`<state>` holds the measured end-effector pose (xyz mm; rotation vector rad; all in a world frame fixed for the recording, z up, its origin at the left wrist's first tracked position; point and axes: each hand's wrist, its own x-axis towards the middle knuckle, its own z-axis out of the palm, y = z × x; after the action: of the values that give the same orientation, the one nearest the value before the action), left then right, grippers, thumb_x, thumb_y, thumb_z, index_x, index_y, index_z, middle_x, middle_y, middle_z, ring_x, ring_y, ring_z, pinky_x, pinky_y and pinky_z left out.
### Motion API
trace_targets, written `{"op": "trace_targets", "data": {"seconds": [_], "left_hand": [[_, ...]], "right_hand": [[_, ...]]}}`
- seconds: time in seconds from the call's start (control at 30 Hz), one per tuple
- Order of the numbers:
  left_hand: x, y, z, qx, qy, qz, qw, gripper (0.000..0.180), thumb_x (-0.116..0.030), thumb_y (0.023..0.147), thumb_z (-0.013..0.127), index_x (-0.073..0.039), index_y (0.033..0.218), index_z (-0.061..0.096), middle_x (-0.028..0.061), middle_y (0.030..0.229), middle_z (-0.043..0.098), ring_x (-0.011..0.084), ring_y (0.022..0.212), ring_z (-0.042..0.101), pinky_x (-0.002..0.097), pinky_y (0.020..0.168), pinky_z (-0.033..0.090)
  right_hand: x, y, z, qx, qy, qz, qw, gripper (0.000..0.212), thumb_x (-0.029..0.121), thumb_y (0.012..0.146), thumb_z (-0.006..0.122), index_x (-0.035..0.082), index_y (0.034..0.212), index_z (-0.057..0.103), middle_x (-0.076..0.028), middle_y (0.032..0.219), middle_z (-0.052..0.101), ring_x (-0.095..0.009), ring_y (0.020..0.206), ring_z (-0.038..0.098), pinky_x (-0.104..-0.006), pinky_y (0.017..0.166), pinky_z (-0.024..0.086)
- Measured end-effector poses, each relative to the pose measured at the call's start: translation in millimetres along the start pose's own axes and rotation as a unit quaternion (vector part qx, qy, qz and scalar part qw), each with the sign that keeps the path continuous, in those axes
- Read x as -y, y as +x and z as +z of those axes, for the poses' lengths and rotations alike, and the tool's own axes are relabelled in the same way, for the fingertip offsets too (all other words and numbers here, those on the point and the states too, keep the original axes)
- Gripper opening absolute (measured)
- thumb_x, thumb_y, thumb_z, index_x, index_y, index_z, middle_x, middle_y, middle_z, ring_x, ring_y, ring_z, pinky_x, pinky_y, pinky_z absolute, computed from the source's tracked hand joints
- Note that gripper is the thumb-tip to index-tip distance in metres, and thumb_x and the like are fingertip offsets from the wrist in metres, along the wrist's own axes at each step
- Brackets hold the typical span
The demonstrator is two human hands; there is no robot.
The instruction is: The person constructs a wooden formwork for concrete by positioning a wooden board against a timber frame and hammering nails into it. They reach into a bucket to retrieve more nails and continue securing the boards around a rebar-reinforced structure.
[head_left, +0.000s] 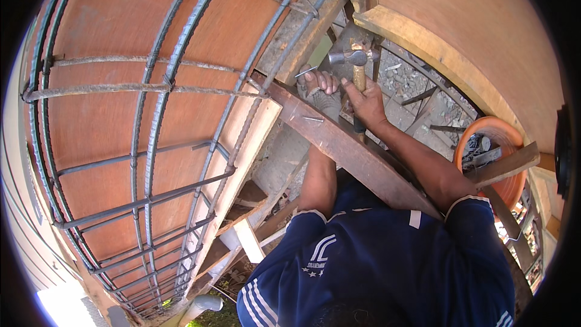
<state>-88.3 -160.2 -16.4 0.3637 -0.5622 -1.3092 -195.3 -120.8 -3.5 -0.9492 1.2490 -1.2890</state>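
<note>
The hammer (357, 60) stands raised at the far middle of the scene, its wooden handle clenched in the right hand (365, 102). Just left of it, the left hand (319, 88) pinches a nail (307, 72) above the slanting wooden plank (345, 148). A glancing blow could, I'd judge, bend the nail or catch those fingers, they sit so near. Rebar mesh (151, 145) crowds the left; an orange bucket (493, 145) sits right.
</note>
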Motion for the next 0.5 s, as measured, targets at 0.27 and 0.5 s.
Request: {"op": "trace_targets", "data": {"seconds": [0.27, 0.5], "left_hand": [[0, -2, 6, -0.028, -0.053, 0.002, 0.998, 0.02, -0.028, 0.103, 0.056, -0.009, 0.096, 0.052, 0.0, 0.062, 0.042, 0.0099, 0.052, 0.042, 0.0265, 0.05, 0.037], [-3, 6, 1, 0.087, -0.075, 0.007, 0.993, 0.018, -0.028, 0.107, 0.045, -0.012, 0.106, 0.054, 0.0007, 0.065, 0.044, 0.0123, 0.053, 0.042, 0.0277, 0.055, 0.039]], "right_hand": [[1, 14, -10, -0.032, -0.016, 0.03, 0.999, 0.024, 0.019, 0.093, 0.067, -0.003, 0.103, 0.065, -0.009, 0.077, 0.066, -0.013, 0.072, 0.06, -0.0317, 0.068, 0.051], [2, 9, -7, 0.02, -0.13, -0.081, 0.988, 0.02, 0.017, 0.09, 0.066, -0.002, 0.097, 0.064, -0.01, 0.075, 0.065, -0.015, 0.071, 0.06, -0.0356, 0.068, 0.052]]}}
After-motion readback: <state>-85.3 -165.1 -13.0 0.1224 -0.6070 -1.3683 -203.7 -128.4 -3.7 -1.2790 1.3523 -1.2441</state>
